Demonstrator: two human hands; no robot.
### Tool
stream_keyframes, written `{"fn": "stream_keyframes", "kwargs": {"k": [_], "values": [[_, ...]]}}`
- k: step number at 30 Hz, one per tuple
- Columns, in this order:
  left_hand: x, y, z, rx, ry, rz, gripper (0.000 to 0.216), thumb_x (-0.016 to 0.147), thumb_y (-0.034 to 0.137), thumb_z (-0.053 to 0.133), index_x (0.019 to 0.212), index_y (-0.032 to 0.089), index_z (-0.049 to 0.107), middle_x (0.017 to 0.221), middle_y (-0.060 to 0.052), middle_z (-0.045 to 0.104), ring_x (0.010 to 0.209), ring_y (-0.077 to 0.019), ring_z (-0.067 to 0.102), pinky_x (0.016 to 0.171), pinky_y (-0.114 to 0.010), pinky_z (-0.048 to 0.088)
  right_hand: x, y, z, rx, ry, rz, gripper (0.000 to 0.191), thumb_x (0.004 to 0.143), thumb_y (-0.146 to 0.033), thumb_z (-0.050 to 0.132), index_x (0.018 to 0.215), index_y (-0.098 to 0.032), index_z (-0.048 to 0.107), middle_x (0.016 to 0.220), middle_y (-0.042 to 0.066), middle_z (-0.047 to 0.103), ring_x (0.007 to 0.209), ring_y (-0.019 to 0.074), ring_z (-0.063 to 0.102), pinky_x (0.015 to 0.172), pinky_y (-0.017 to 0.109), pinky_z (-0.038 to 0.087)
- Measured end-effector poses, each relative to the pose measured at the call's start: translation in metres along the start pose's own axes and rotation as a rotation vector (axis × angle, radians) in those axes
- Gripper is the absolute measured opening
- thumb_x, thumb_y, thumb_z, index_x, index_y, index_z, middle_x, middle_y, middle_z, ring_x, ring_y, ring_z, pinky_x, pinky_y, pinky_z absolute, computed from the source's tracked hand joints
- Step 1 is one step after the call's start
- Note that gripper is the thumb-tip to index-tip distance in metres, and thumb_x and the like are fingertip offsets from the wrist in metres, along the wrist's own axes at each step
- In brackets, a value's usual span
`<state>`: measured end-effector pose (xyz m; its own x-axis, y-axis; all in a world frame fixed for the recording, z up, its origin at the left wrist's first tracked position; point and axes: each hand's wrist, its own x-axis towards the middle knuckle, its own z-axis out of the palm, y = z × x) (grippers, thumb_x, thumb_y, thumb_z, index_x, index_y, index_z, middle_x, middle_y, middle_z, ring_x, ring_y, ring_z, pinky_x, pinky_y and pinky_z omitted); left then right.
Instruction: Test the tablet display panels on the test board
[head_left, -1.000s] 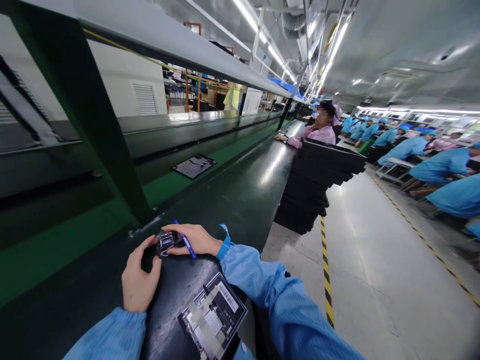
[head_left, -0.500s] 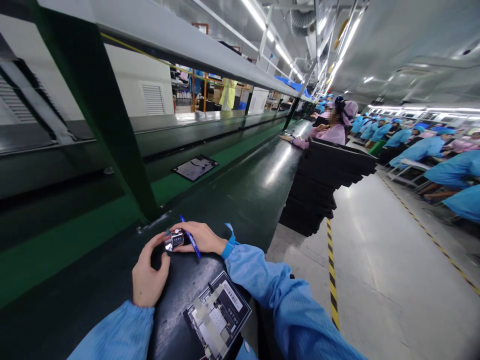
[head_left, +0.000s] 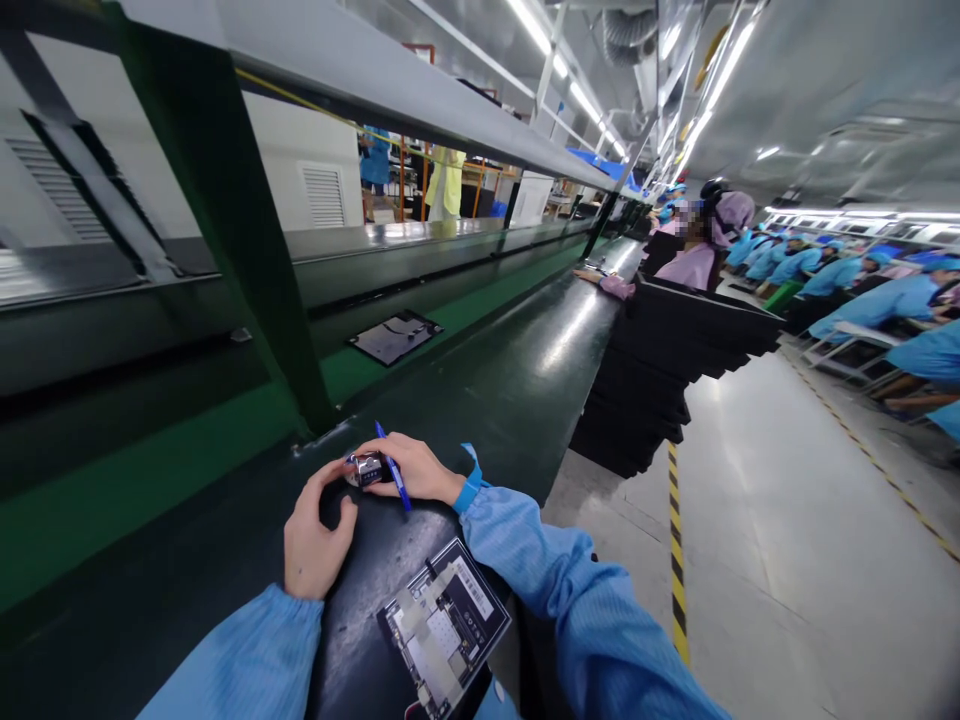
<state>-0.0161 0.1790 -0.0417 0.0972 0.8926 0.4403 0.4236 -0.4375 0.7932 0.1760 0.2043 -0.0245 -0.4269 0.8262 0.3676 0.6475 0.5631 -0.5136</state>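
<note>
The left hand [head_left: 319,540] and the right hand [head_left: 414,470] are held close together over the near edge of the counter [head_left: 487,420], a dark green assembly-line surface; both forearms are in blue smock sleeves. The left hand's grip is partly closed, its fingers [head_left: 330,475] curving around the left end of a small chrome hand tally [head_left: 367,469]; the item is small and glare-lit, so that identification is probable only. The right hand's grip is also closed, with its fingers draped over the right end of the chrome hand tally and a blue pen [head_left: 395,468] clasped among them; the blue pen lies tilted across the fingers. The chrome hand tally sits between both hands, just above the counter; any contact with the surface cannot be determined.

A blue wrist strap [head_left: 469,492] circles the right wrist. A taped circuit board on a black panel [head_left: 444,625] lies on the counter just beside the right forearm; a stack of black trays [head_left: 675,370] stands along the counter's right edge. Yellow-and-black tape [head_left: 677,560] runs along the floor; farther along, a co-worker in a pink smock [head_left: 694,265] sits at the line, and workers in blue smocks [head_left: 877,300] sit at the right.
</note>
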Motion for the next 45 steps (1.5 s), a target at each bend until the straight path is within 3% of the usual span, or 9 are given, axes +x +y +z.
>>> {"fn": "stream_keyframes", "kwargs": {"k": [11, 17, 21, 29, 36, 45], "values": [[0.002, -0.001, -0.001, 0.015, -0.079, -0.092, 0.044, 0.085, 0.030, 0.052, 0.127, 0.019, 0.054, 0.117, -0.010, 0.072, 0.112, -0.0290, 0.068, 0.101, -0.048, 0.052, 0.000, -0.003, -0.002, 0.008, -0.036, 0.070, 0.074, 0.079, -0.048, 0.079, 0.142, -0.024, 0.048, 0.121, 0.006, 0.069, 0.110, 0.0228, 0.065, 0.096, 0.033, 0.051], [0.001, 0.003, -0.001, -0.014, -0.074, -0.035, 0.045, 0.086, 0.027, 0.049, 0.130, 0.020, 0.052, 0.127, -0.009, 0.068, 0.120, -0.0240, 0.064, 0.108, -0.041, 0.049, 0.000, 0.001, -0.003, -0.015, -0.009, -0.012, 0.051, 0.085, -0.035, 0.075, 0.131, -0.021, 0.058, 0.117, 0.008, 0.068, 0.104, 0.0214, 0.063, 0.093, 0.032, 0.052], [0.000, 0.000, 0.001, 0.003, -0.074, 0.008, 0.045, 0.086, 0.026, 0.049, 0.130, 0.019, 0.053, 0.132, -0.011, 0.065, 0.125, -0.0253, 0.061, 0.111, -0.044, 0.046, 0.000, 0.000, -0.006, -0.008, 0.035, -0.033, 0.049, 0.085, -0.025, 0.073, 0.131, -0.022, 0.058, 0.119, 0.007, 0.069, 0.103, 0.0204, 0.062, 0.091, 0.032, 0.052], [0.003, -0.010, 0.008, 0.045, -0.118, 0.058, 0.055, 0.084, 0.035, 0.057, 0.133, 0.011, 0.051, 0.129, -0.019, 0.065, 0.121, -0.0342, 0.061, 0.106, -0.055, 0.048, 0.001, 0.002, 0.002, -0.010, 0.085, 0.035, 0.055, 0.078, -0.045, 0.080, 0.123, -0.019, 0.063, 0.114, 0.009, 0.073, 0.100, 0.0208, 0.071, 0.089, 0.029, 0.054], [0.005, -0.005, 0.006, 0.045, -0.159, 0.012, 0.062, 0.082, 0.048, 0.068, 0.133, 0.017, 0.052, 0.127, -0.013, 0.068, 0.119, -0.0300, 0.063, 0.107, -0.048, 0.046, 0.000, 0.004, 0.003, 0.092, 0.066, 0.098, 0.052, 0.080, -0.048, 0.077, 0.120, -0.018, 0.064, 0.104, 0.006, 0.075, 0.088, 0.0186, 0.072, 0.082, 0.027, 0.053], [0.005, 0.004, 0.000, 0.012, -0.181, -0.028, 0.063, 0.082, 0.053, 0.064, 0.132, 0.017, 0.054, 0.124, -0.014, 0.069, 0.116, -0.0310, 0.065, 0.105, -0.047, 0.048, 0.000, -0.001, 0.003, 0.077, 0.059, 0.121, 0.051, 0.081, -0.047, 0.077, 0.120, -0.018, 0.064, 0.107, 0.006, 0.075, 0.091, 0.0172, 0.072, 0.084, 0.025, 0.052]]}}
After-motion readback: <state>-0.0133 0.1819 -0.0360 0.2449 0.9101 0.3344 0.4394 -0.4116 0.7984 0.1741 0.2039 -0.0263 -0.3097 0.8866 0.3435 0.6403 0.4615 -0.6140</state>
